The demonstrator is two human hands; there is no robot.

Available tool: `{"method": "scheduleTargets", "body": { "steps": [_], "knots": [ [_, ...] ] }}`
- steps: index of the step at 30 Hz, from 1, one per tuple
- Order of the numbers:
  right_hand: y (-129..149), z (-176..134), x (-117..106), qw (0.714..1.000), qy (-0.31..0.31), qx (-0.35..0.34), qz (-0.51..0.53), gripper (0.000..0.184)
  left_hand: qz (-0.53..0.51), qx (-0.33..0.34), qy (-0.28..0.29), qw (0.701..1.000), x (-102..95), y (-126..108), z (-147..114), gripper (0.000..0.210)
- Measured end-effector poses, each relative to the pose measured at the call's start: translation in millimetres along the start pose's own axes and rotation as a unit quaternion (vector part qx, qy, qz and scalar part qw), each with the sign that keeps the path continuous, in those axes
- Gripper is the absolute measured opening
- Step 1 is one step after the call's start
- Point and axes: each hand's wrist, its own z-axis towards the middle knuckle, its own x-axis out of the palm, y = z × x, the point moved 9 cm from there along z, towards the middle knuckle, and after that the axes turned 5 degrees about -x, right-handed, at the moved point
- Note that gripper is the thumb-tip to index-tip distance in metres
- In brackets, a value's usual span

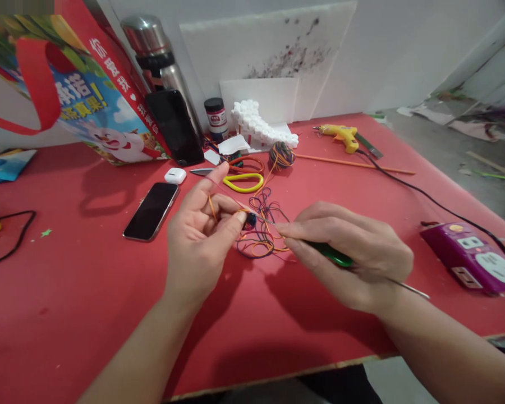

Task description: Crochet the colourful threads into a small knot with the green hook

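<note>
My left hand (202, 235) pinches a small dark piece of crochet work (249, 221) between thumb and fingers, its index finger raised with a strand of yarn running over it. In my right hand (349, 252) is a crochet hook (330, 253) with a green grip; its thin metal tip meets the crochet piece, and its rear shaft sticks out behind the hand. Loose orange and purple yarn (261, 244) lies tangled on the table beneath the work. One strand leads back to a multicoloured yarn ball (281, 155).
On the red table (88, 314), scissors (244, 182), a phone (151, 212) and a white earphone case (175, 175) lie beyond my left hand. A yellow glue gun (340, 136) trails its cable to a purple power socket (473, 258) at right. A bag (113, 123) and steel flask (155, 56) stand behind.
</note>
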Motion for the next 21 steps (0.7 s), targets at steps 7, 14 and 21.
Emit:
{"method": "scheduleTargets", "body": {
  "steps": [7, 14, 21],
  "knots": [
    [3, 0, 3, 1.000, 0.013, -0.023, -0.014, 0.025, -0.076, -0.096, -0.007, 0.992, -1.6, 14, 2, 0.045],
    [5, -2, 3, 0.999, 0.023, -0.037, -0.031, 0.024, -0.013, -0.043, -0.007, 0.999, -0.4, 0, -2, 0.049],
    [10, -2, 3, 0.996, 0.029, -0.072, -0.049, 0.019, -0.106, -0.130, -0.013, 0.986, 1.4, 14, 0, 0.047]
  ]
}}
